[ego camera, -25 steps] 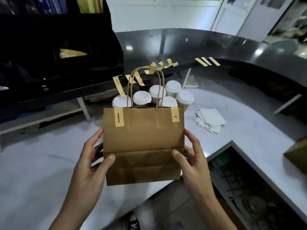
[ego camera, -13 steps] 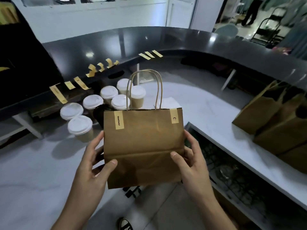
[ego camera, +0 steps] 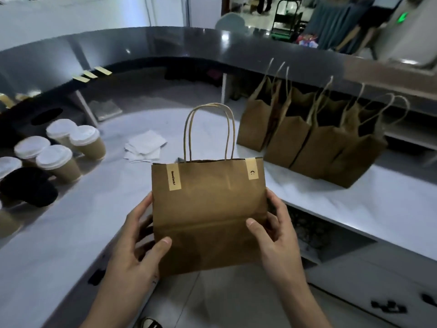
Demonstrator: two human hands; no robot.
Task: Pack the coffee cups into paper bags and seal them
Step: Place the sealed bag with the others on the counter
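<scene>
A brown paper bag (ego camera: 210,209) with twisted handles is held up in front of me, above the counter's edge. Two yellow sticker strips (ego camera: 174,177) close its top. My left hand (ego camera: 139,242) grips its lower left side, thumb on the front. My right hand (ego camera: 276,235) grips the lower right side the same way. Several lidded coffee cups (ego camera: 56,159) stand on the white counter (ego camera: 94,223) at the left. What is inside the bag is hidden.
Several open brown paper bags (ego camera: 307,140) stand in a row on the counter at the right. A pile of white napkins (ego camera: 145,147) lies behind the held bag. A black cloth-like lump (ego camera: 28,185) sits by the cups. Spare yellow strips (ego camera: 92,73) hang on the dark raised ledge.
My view and the held bag have swung to the right. The cups have slid to the left edge and the row of open bags has come fully into sight. Both grips are unchanged.
</scene>
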